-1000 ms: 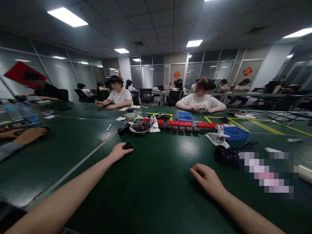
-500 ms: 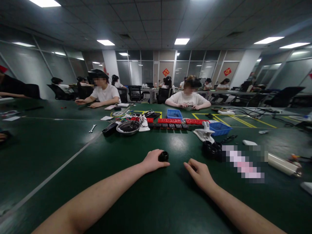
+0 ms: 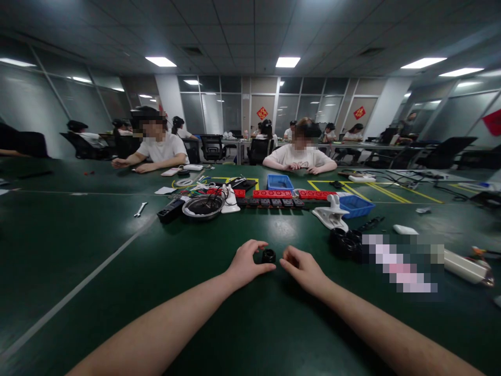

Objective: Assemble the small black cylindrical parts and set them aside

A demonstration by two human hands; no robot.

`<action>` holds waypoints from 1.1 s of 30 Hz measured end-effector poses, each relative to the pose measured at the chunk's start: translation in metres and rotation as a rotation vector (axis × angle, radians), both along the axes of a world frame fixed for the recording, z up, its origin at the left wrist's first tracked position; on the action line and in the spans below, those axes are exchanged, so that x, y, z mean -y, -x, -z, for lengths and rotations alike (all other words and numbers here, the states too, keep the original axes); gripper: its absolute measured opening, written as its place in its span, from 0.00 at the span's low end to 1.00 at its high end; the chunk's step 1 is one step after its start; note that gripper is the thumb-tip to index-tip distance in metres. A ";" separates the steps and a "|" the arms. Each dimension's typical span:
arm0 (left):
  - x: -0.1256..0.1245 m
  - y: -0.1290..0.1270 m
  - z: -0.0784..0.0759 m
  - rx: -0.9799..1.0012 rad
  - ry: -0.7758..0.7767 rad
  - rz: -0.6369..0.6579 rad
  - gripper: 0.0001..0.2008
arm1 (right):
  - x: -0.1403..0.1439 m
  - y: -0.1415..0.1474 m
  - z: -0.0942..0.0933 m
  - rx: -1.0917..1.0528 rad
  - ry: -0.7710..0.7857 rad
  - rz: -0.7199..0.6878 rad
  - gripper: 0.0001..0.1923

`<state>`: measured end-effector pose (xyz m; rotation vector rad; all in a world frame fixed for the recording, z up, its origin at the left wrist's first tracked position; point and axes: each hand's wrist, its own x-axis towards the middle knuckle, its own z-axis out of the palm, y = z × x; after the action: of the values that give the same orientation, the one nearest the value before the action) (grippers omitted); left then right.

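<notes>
The left hand (image 3: 246, 263) had carried the small black round part (image 3: 268, 256) in from the far left over the last second and now rested at the middle of the tabletop (image 3: 117, 250), its thumb and fingers curled loosely about the part, which sat on the surface. The right hand (image 3: 302, 267) had slid leftward to meet it and lay just beside the part, fingers half curled and holding nothing; both hands now flanked the one piece. The part looked like matte plastic or rubber, a short ring or cap. The tabletop was dark green, faintly glossy, crossed by a pale line. Farther right sat a cluster of similar black rings (image 3: 346, 241), then a white plastic clamp (image 3: 331, 215) and a blue bin (image 3: 354, 205). Farther left stood a shallow metal bowl (image 3: 202, 207).
</notes>
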<state>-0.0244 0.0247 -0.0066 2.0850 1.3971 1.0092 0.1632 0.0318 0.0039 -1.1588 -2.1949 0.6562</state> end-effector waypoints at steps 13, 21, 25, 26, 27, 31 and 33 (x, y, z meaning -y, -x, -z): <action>-0.008 0.004 -0.005 0.022 0.082 0.133 0.18 | -0.031 0.011 0.009 0.171 -0.009 -0.255 0.10; -0.001 -0.011 0.000 -0.013 0.062 -0.104 0.17 | -0.019 0.024 0.019 0.315 -0.103 0.148 0.14; 0.000 -0.016 0.001 -0.014 0.022 -0.116 0.14 | -0.013 0.025 0.013 0.417 -0.176 0.206 0.17; 0.000 -0.015 0.001 -0.011 0.027 -0.087 0.14 | -0.013 0.023 0.011 0.406 -0.177 0.178 0.19; 0.000 -0.014 0.001 -0.007 0.036 -0.047 0.15 | -0.014 0.020 0.009 0.381 -0.168 0.127 0.22; -0.001 -0.008 0.000 0.023 0.074 0.105 0.21 | -0.022 0.005 0.004 0.266 -0.046 -0.205 0.24; -0.001 -0.006 -0.001 0.031 0.096 0.139 0.23 | -0.025 -0.001 0.001 0.218 0.015 -0.325 0.17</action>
<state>-0.0180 0.0258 -0.0060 2.0563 1.2422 0.8971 0.1643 0.0569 0.0029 -0.9239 -2.6001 0.7071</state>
